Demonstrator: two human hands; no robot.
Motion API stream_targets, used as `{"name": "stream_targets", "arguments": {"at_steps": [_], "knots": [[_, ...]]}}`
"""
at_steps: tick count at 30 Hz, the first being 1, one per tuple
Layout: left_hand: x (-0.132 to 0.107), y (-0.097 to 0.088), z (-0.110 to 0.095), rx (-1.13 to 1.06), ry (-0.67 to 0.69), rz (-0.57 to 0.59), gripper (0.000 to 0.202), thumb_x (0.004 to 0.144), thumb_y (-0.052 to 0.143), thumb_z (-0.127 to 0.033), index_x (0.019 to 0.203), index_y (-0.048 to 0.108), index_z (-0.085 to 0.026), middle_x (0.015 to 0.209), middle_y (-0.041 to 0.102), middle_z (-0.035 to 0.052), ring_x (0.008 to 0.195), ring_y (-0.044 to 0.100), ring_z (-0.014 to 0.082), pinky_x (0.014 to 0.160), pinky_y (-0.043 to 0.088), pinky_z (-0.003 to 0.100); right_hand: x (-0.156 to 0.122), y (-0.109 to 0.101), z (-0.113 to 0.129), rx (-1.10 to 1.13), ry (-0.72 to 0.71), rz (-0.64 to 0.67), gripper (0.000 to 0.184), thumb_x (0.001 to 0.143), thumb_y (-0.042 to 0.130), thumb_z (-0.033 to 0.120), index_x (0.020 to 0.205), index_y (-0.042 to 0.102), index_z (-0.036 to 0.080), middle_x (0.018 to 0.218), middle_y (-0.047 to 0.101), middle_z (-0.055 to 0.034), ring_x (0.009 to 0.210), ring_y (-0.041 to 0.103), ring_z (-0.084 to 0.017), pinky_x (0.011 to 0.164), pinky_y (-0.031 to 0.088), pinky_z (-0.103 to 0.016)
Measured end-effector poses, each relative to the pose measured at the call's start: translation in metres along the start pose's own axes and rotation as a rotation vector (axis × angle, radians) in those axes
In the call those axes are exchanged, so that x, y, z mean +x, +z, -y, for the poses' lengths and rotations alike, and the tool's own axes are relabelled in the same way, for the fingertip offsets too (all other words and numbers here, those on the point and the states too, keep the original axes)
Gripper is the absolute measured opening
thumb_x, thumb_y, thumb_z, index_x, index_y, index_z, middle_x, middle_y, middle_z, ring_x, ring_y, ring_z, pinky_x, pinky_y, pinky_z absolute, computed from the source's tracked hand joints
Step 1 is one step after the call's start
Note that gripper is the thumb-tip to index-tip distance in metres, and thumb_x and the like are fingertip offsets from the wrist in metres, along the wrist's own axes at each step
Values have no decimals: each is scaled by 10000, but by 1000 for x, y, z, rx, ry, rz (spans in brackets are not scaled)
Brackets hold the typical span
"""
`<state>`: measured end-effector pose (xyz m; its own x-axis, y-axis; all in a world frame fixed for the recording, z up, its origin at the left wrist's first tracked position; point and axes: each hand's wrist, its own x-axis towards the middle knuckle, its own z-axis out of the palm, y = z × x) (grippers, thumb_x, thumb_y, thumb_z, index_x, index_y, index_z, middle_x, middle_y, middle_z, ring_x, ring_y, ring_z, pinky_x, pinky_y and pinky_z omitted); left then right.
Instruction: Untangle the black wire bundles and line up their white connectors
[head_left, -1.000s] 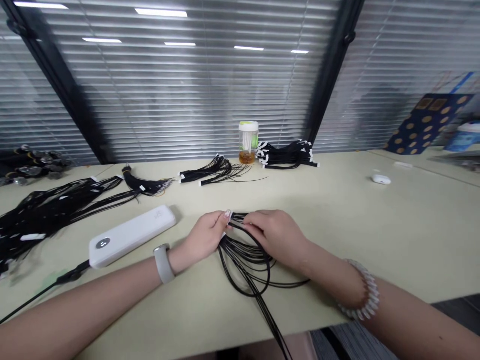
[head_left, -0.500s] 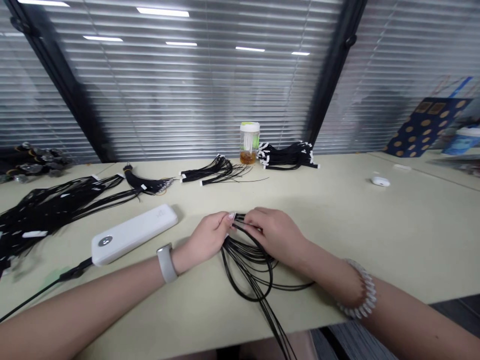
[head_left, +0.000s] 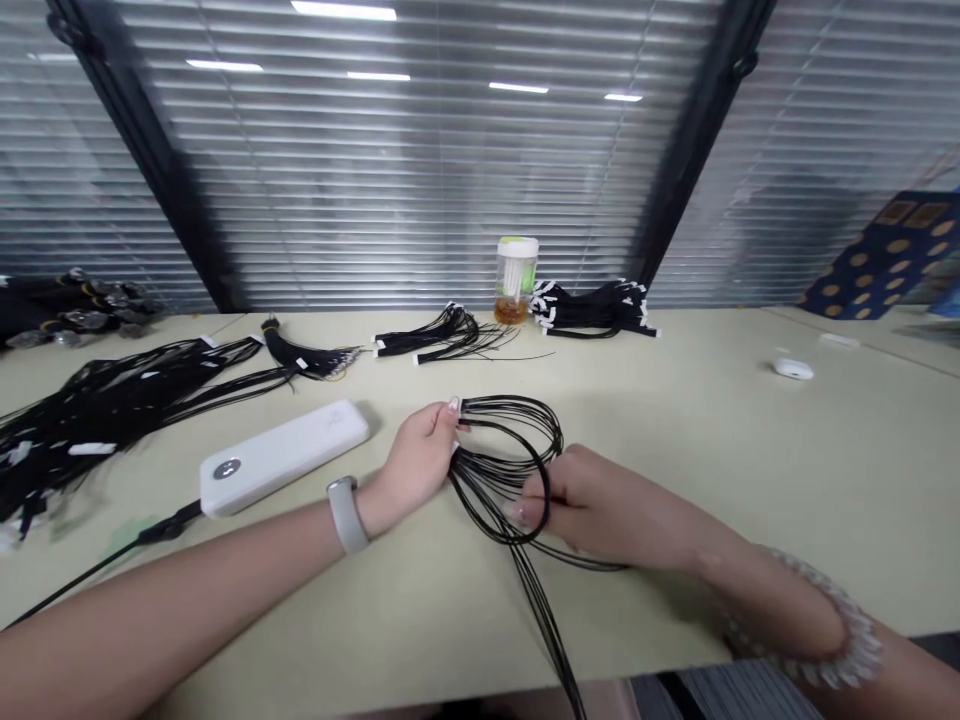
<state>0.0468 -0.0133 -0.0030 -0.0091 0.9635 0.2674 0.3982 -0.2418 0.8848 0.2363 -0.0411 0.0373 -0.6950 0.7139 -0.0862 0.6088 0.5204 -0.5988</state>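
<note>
Pinching of a looped bundle of thin black cables (head_left: 495, 480) is seen on a pale cream tabletop (head_left: 712, 450). Strand ends are held closed in the left hand (head_left: 418, 465), at the bundle's 10 o'clock. Curled fingers (head_left: 544, 505) of the right hand (head_left: 607, 520) lie against the loop at 4 o'clock; any grip cannot be told. A white rectangular power bank (head_left: 283, 458) lies at the left hand's 9 o'clock.

Ahead of me, the far edge of my pale desk (head_left: 712, 420) meets a glass wall covered by grey slatted blinds (head_left: 420, 200) and divided by black window frames (head_left: 701, 150). Strip ceiling lights (head_left: 343, 11) reflect in it, and dark flooring (head_left: 941, 645) shows beyond the desk's near right edge.
</note>
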Motion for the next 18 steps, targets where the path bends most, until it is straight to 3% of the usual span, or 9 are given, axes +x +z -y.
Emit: {"name": "stream_targets", "arguments": {"at_steps": [6,18], "knots": [[1,1,1,24,20,10,374,869,339,-417,628,479,-167,579,480,-5,600,456,149,597,380,261,11,19,-2,11,-38,-165,287,844,389,244,569,373,161,516,323,62,509,277,-61,458,239,-187],[-1,1,-1,53,42,44,372,878,335,-407,616,456,-173,558,442,-22,573,434,141,582,361,254,18,23,-7,-73,-7,-241,124,717,450,141,637,538,176,485,439,67,454,328,-53,431,251,-180]]}}
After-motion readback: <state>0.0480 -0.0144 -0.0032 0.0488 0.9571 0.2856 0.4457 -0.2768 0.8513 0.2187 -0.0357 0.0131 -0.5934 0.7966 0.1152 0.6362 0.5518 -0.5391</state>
